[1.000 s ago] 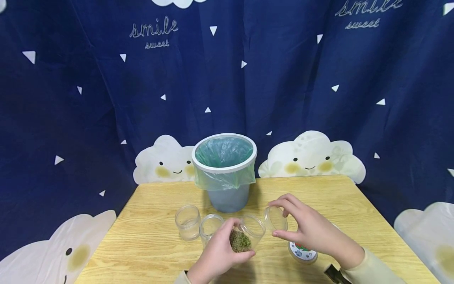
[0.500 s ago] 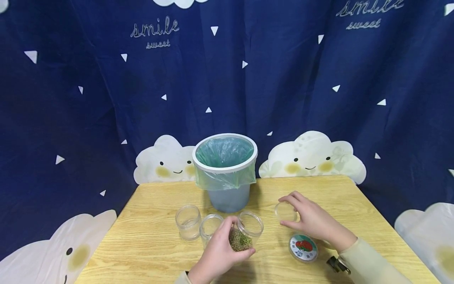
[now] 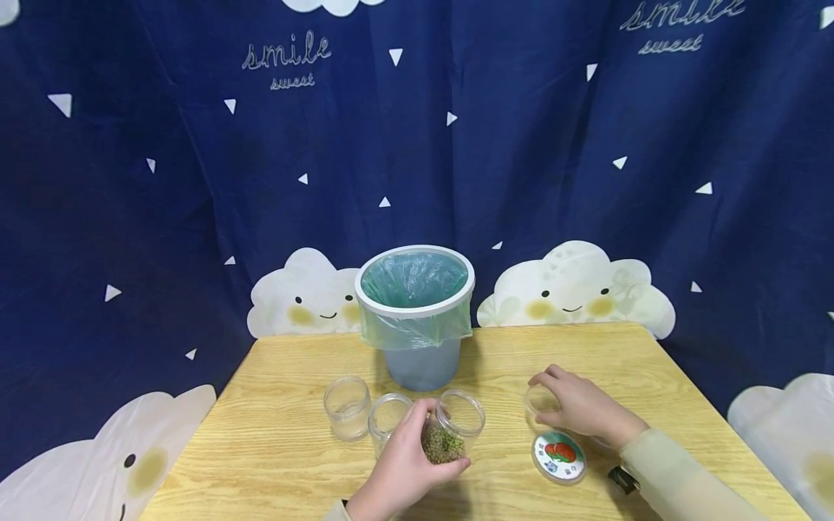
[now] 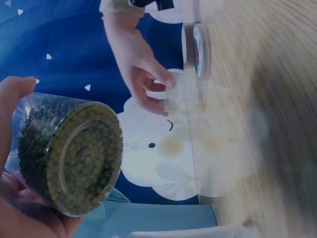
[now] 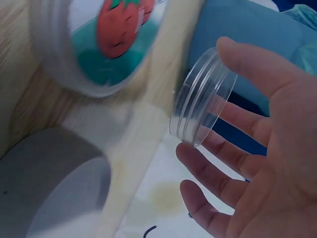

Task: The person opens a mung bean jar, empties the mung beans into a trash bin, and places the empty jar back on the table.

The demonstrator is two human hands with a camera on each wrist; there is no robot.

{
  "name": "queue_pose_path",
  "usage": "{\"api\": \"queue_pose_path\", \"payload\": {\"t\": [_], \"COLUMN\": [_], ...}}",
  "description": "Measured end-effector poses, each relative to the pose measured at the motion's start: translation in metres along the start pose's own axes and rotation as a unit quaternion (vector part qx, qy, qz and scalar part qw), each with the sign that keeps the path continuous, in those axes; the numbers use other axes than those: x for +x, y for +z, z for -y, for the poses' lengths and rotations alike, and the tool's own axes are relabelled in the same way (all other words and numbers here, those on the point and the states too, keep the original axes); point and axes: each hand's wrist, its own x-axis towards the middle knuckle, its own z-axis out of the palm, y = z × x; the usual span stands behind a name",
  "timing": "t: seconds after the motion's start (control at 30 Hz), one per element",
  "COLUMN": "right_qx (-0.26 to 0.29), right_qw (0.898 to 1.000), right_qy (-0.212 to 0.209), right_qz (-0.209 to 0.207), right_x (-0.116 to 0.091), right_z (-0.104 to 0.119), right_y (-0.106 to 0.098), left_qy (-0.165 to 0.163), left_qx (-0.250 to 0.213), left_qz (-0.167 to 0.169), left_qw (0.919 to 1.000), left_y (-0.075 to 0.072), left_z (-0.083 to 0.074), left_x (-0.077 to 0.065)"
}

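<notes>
My left hand (image 3: 400, 467) grips a clear jar (image 3: 478, 423) of green beans, probably mung beans, tilted with its uncovered mouth toward the upper right. In the left wrist view, the beans (image 4: 86, 158) show through the jar's round base. My right hand (image 3: 586, 409) pinches a clear screw lid (image 5: 203, 96) by its edge between thumb and fingers, held on edge low over the right side of the table. Just below that hand lies a flat round piece with a tomato picture (image 3: 559, 457).
Two clear jars, one at the left (image 3: 347, 411) and one partly behind my left hand (image 3: 389, 414), stand on the wooden table (image 3: 274, 405). Behind them is a grey-blue bin (image 3: 422, 365) with a green liner. A dark patterned curtain (image 3: 417, 145) hangs at the back.
My right hand has carried the clear lid away from the jar, rightward and down toward the table. The tomato picture is now uncovered. My left hand keeps the jar nearly in place, tilted slightly more upright.
</notes>
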Motion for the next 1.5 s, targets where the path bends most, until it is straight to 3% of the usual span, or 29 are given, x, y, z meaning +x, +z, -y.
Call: {"api": "queue_pose_path", "payload": {"t": [0.4,0.83,1.5], "right_qx": [-0.050,-0.038,-0.028], "right_qw": [0.998,0.996,0.993], "right_qy": [0.023,0.052,0.072], "right_qz": [0.029,0.064,0.089], "right_x": [0.002,0.002,0.002], "right_z": [-0.015,-0.016,-0.022], "right_y": [0.011,0.011,0.017], "left_qy": [0.002,0.015,0.014], "left_qx": [0.001,0.003,-0.004], "left_qz": [-0.003,-0.022,-0.006], "left_qw": [1.0000,0.9996,0.9999], "left_y": [0.001,0.002,0.004], "left_z": [0.000,-0.005,-0.003], "left_x": [0.000,0.002,0.001]}}
